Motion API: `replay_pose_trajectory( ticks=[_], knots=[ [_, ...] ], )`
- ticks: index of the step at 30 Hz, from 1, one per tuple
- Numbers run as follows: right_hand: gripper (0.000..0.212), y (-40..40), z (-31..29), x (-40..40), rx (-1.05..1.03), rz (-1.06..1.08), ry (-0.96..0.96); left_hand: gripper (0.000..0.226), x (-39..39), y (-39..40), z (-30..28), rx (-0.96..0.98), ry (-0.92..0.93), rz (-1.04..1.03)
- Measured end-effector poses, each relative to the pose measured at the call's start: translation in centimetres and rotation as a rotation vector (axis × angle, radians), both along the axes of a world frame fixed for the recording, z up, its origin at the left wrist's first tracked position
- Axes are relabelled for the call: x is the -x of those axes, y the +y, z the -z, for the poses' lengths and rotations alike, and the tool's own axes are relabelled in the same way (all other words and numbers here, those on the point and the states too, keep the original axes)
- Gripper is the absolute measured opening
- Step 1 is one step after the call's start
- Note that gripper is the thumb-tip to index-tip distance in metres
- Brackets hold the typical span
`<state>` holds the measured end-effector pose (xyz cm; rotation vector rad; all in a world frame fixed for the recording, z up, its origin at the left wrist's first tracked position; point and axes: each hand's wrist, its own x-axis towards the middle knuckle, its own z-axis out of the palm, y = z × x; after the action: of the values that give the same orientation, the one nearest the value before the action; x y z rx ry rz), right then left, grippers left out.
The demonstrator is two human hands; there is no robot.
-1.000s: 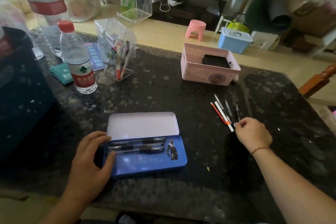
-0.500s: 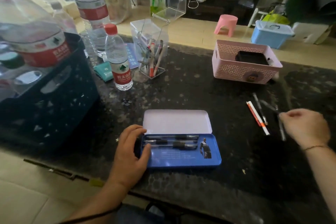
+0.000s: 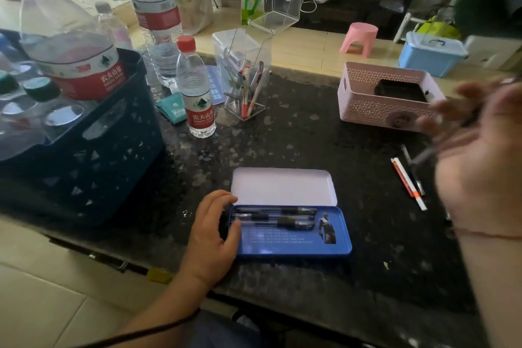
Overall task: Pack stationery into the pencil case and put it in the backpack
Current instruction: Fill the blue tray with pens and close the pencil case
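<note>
A blue tin pencil case [image 3: 293, 243] lies open on the dark stone table [image 3: 310, 135], its pale lid [image 3: 284, 186] folded back. Three black pens [image 3: 275, 217] lie inside along its far edge. My left hand [image 3: 210, 237] rests on the case's left end, fingers curled over the rim. My right hand [image 3: 480, 150] is raised at the right, blurred, with a dark pen [image 3: 426, 154] held in its fingers. Loose pens and a red pencil [image 3: 409, 181] lie on the table below that hand. No backpack is in view.
A dark blue crate [image 3: 93, 161] with large water bottles stands at the left. A small water bottle [image 3: 196, 90] and a clear pen holder [image 3: 244, 76] stand behind the case. A pink basket [image 3: 378, 107] sits at the back right.
My right hand has lifted off the table with a pen and come up toward the camera. The view has shifted left. My left hand stays on the case.
</note>
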<state>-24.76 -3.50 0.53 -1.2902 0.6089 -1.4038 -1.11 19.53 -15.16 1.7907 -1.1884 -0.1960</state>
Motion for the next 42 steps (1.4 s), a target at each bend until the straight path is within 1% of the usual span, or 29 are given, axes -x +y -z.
replay_pose_trajectory(
  ticks=[1,2,3,4,5,6,7,9,12,15,18,20,21,22,23,24,25,26,27,28,29,31,33,37,39,41,42],
  knots=[
    [0.032,2.6,0.0,-1.9,0.138,-0.024,0.094,0.040,0.0,0.0,0.0,-0.004,0.001,0.001],
    [0.021,5.1,0.5,-3.8,0.283,-0.074,0.255,0.039,0.0,0.0,0.0,-0.008,0.003,0.002],
    [0.019,6.8,2.0,-5.3,0.425,-0.139,0.474,0.039,0.0,0.1,0.0,-0.009,0.005,0.002],
    [0.026,8.4,4.0,-6.6,0.541,-0.243,0.723,0.039,0.0,0.1,0.0,-0.009,0.007,0.001],
    [0.034,9.4,6.1,-7.2,0.607,-0.347,0.945,0.038,0.0,0.1,-0.1,-0.007,0.007,-0.001],
    [0.039,10.4,8.1,-7.4,0.633,-0.417,1.102,0.037,0.0,0.2,-0.1,-0.006,0.008,0.000],
    [0.040,11.2,9.8,-7.5,0.648,-0.434,1.183,0.037,0.0,0.2,-0.1,-0.001,0.009,0.005],
    [0.032,12.4,11.5,-7.8,0.718,-0.367,1.207,0.036,-0.1,0.2,0.0,0.005,0.010,0.015],
    [0.014,12.8,12.1,-8.6,0.843,-0.256,1.168,0.033,-0.2,0.2,0.1,0.000,-0.003,0.044],
    [0.017,12.7,11.9,-9.4,0.813,-0.272,1.148,0.033,-0.3,0.3,0.2,0.000,-0.037,0.076],
    [0.014,12.1,12.4,-9.5,0.801,-0.271,1.152,0.036,-0.3,0.1,0.5,-0.014,-0.084,0.057],
    [0.018,11.2,11.8,-8.6,0.783,-0.303,1.092,0.038,-0.3,0.0,0.6,-0.030,-0.103,0.041],
    [0.019,10.2,11.4,-7.6,0.785,-0.263,1.042,0.040,-0.3,-0.1,0.6,-0.038,-0.109,0.035],
    [0.019,8.9,11.1,-6.3,0.754,-0.166,0.986,0.043,-0.2,-0.2,0.5,-0.044,-0.113,0.029],
    [0.017,7.0,10.7,-4.6,0.667,-0.019,0.944,0.044,-0.1,-0.3,0.4,-0.051,-0.112,0.022],
    [0.015,4.7,10.7,-2.4,0.543,0.154,0.935,0.044,0.0,-0.3,0.4,-0.055,-0.107,0.013],
    [0.015,1.9,10.7,0.0,0.396,0.321,0.969,0.044,0.1,-0.3,0.3,-0.055,-0.103,0.004],
    [0.018,-0.7,10.9,2.4,0.235,0.455,1.058,0.043,0.2,-0.2,0.3,-0.052,-0.102,-0.005],
    [0.024,-3.0,11.0,4.8,0.075,0.542,1.183,0.042,0.2,-0.2,0.3,-0.047,-0.104,-0.011],
    [0.031,-4.8,11.3,6.9,-0.066,0.584,1.311,0.042,0.2,-0.2,0.3,-0.043,-0.106,-0.015],
    [0.036,-6.0,11.6,8.6,-0.177,0.596,1.417,0.042,0.3,-0.2,0.3,-0.041,-0.106,-0.016],
    [0.036,-7.0,12.1,10.8,-0.282,0.560,1.555,0.040,0.3,-0.1,0.2,-0.050,-0.104,-0.010],
    [0.028,-6.9,12.2,11.2,-0.275,0.500,1.627,0.040,0.2,0.0,0.3,-0.062,-0.104,0.006],
    [0.027,-6.6,11.7,10.4,-0.179,0.419,1.810,0.038,0.1,0.1,0.2,-0.064,-0.124,0.063],
    [0.024,-6.7,11.1,9.9,-0.226,0.391,1.767,0.037,0.1,0.1,0.3,-0.073,-0.134,0.065],
    [0.026,-6.1,10.0,9.1,-0.275,0.395,1.593,0.037,0.1,0.1,0.2,-0.075,-0.128,0.047],
    [0.026,-5.4,9.2,8.6,-0.261,0.412,1.488,0.037,0.1,0.0,0.2,-0.072,-0.129,0.041]
  ],
)
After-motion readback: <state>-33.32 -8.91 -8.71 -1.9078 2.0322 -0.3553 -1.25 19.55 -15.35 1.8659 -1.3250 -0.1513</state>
